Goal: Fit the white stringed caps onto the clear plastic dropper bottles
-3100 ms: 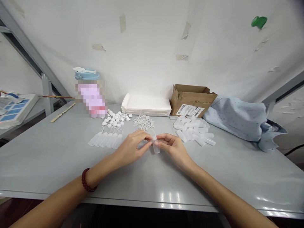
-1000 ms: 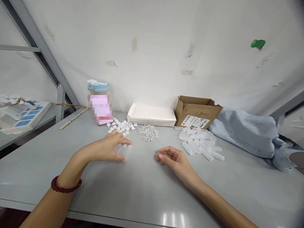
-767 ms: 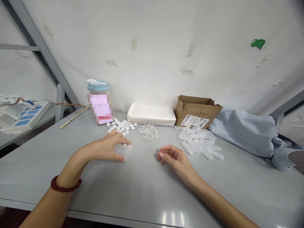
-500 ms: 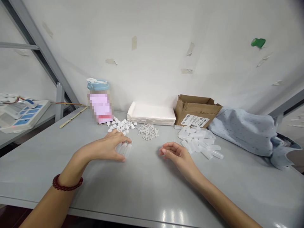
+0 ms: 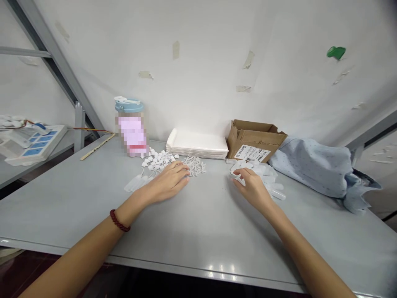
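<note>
My left hand [image 5: 169,181] is open, its fingers stretched out to the edge of a pile of thin white looped cords [image 5: 197,166]. White caps [image 5: 156,159] lie in a heap just beyond its knuckles. To the left of that hand, several translucent tubes [image 5: 136,182] rest side by side with cords at their upper ends, partly hidden by the hand. My right hand [image 5: 252,187] reaches over the near left side of a pile of clear, frosted tubes [image 5: 266,170]. Its thumb and fingers curve apart, and I see nothing held between them.
Behind the piles stand a stack of white padded envelopes [image 5: 198,145] and an open cardboard box [image 5: 256,142]. A blue-lidded cup [image 5: 128,106] with a blurred phone before it is at the back left. Pale blue cloth [image 5: 310,169] lies right on the grey table [image 5: 192,231].
My left hand has let go of the tubes, which now lie on the table, and moved right to the cords. My right hand has moved right and away from me to the tube pile.
</note>
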Tool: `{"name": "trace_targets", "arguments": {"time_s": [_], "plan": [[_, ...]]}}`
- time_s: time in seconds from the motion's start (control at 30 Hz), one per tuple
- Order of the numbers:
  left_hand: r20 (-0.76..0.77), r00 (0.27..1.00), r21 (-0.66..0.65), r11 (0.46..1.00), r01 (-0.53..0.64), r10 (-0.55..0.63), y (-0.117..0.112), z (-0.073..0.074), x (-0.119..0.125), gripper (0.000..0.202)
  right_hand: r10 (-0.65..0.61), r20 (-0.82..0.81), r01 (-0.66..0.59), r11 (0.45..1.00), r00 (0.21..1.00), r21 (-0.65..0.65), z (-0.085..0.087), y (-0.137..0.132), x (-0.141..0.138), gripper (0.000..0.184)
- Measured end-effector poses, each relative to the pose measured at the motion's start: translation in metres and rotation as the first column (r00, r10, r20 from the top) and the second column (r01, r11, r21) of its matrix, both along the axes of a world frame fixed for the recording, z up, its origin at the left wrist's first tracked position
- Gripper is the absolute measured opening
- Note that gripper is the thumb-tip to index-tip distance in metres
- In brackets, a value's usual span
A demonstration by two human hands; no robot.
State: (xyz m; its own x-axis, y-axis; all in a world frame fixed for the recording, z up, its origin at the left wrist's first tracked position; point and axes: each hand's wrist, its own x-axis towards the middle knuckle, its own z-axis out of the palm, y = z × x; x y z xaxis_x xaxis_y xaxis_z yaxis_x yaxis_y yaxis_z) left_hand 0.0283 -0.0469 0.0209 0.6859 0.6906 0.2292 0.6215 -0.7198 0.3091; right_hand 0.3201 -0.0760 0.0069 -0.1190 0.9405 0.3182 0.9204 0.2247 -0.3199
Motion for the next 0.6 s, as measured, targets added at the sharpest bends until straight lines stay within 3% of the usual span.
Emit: {"name": "trace_targets", "arguments": {"time_s": [0.17, 0.37, 0.5, 0.6], "plan": [[0.017, 1.0, -0.016, 1.0, -0.004, 0.004, 0.0016, -0.0014, -0.0007, 0.035, -0.041, 0.091, 0.051, 0.992, 0.995, -0.118, 0.0028, -0.0007, 0.0012, 0.017], [0.24, 0.948, 0.006, 0.976, -0.219, 0.211, 0.0027, -0.0008, -0.004, 0.039, -0.059, 0.1, 0.076, 0.983, 0.993, -0.17, 0.0038, -0.0017, 0.0008, 0.025], [0.35, 0.861, -0.176, 0.928, -0.327, 0.37, -0.0016, 0.0013, 0.0008, 0.041, -0.028, 0.044, 0.034, 0.988, 0.999, -0.148, -0.0011, -0.0015, 0.0024, 0.025], [0.456, 0.775, -0.304, 0.895, -0.327, 0.438, -0.0036, 0.0023, 0.0044, 0.045, 0.012, -0.025, -0.015, 0.996, 1.0, -0.093, -0.004, -0.0014, 0.0016, 0.024]]}}
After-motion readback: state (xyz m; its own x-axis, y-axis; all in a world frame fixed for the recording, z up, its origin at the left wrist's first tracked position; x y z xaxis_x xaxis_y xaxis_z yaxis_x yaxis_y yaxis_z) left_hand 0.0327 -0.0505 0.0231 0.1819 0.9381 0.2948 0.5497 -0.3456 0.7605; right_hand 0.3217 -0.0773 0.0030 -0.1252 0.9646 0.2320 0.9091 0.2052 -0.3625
